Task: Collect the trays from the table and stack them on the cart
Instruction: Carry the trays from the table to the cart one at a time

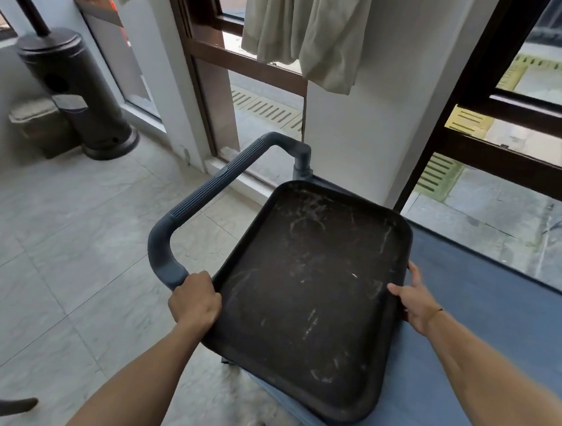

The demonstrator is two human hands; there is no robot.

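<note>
Tray, seemingly bare, between both hands over cart top.

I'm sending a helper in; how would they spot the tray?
Find the blue-grey cart by the windows. The tray is on its top near the push handle, held at both sides: dark, rectangular, rounded corners, scuffed with pale scratches.
</note>
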